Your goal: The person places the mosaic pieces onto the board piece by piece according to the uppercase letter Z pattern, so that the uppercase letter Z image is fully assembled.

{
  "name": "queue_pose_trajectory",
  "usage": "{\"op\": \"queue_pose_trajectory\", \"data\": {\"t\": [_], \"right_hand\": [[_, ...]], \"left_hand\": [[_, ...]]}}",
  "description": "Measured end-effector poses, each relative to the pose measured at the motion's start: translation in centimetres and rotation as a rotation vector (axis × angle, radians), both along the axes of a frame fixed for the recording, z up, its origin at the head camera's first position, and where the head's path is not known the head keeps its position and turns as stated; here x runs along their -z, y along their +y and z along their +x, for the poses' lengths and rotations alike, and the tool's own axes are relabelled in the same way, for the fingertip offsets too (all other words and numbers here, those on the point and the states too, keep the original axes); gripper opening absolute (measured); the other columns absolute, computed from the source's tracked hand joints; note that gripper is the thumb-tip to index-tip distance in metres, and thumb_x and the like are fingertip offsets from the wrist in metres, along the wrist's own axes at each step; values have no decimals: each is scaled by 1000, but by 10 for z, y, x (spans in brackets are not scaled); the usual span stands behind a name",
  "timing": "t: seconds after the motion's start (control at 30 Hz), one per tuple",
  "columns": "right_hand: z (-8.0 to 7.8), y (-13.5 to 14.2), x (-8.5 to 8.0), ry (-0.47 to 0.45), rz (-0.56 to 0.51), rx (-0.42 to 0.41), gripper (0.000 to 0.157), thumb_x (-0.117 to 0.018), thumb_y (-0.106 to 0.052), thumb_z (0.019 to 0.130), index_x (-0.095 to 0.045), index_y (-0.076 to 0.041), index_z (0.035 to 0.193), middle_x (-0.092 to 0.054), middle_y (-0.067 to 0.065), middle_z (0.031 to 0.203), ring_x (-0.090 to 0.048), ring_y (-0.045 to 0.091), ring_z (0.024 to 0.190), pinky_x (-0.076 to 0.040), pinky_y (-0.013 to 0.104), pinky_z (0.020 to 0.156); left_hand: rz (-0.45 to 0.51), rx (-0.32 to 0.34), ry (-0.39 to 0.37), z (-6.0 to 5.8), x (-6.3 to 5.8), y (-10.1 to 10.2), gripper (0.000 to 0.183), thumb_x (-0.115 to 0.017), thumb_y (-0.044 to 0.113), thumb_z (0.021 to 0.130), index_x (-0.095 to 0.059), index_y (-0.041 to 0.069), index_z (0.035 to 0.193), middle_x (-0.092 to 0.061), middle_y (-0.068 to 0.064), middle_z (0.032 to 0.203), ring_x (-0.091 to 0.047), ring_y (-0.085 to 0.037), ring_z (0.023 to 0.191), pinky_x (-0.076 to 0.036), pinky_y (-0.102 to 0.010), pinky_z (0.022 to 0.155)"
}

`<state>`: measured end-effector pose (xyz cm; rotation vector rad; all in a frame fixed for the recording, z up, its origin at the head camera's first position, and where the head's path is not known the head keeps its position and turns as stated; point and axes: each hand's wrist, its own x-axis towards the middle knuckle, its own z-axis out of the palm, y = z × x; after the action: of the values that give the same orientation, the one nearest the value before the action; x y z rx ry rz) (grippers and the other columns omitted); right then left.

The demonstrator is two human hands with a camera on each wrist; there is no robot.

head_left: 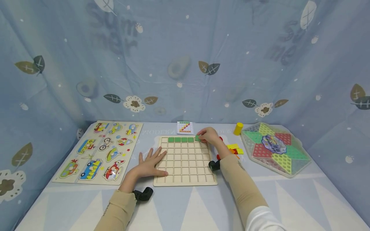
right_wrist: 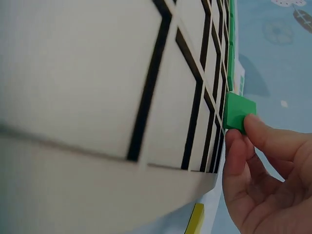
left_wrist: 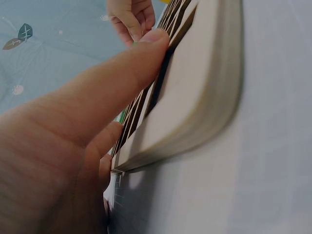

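Head view: vehicle peg puzzle (head_left: 98, 154) on your left, long axis running away from you, far end leaning right. Checkers board (head_left: 247, 139) with a six-pointed star, far right. Wooden grid board (head_left: 185, 183) between them, near edge square to you, grid lines running straight away. Your left hand (head_left: 148, 166) is spread wide on its left edge, thumb pointing right, fingers away and right. Your right hand (head_left: 208, 135) is at the far right, narrow, thumb and fingers pinching a tile. Pattern card (head_left: 185, 132) lies just past the far edge; yellow cylinder (head_left: 238, 129) stands right of it. Green tile row (head_left: 180, 140): four in line, long axis left-right along the far edge. Held green tile (right_wrist: 239, 109): right of that row, square, no clear long axis, tilted up off the board plane; can't tell if it touches.
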<state>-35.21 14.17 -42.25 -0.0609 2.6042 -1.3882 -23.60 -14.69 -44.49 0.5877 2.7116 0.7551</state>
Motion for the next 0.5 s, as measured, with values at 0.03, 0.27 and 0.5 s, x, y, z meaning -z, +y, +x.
{"op": "queue_pose_trajectory", "data": {"t": [0.03,0.27,0.5], "right_hand": [[-1,-1,-1,10,28,-3,17,-64,-3,84,-67,3,100,-61,12,89,-61,16,68,-52,28,64],[-10,-3,0,86,224,-35,5,-73,-7,77,-69,-6,79,-64,6,78,-58,18,68,-49,29,62],[-7,-7,-2,127,363,-72,8,-73,-10,77,-73,-8,84,-67,7,84,-61,21,79,-49,34,72]], "left_hand": [[1,1,0,0,0,0,93,-68,52,76,-23,13,148,-5,-14,155,8,-43,138,19,-67,97],[10,-2,3,0,0,1,93,-69,52,75,-24,14,148,-6,-14,155,9,-42,138,19,-67,97],[-3,-4,1,-1,3,1,93,-68,53,75,-24,15,148,-6,-13,155,8,-42,138,19,-66,97]]}}
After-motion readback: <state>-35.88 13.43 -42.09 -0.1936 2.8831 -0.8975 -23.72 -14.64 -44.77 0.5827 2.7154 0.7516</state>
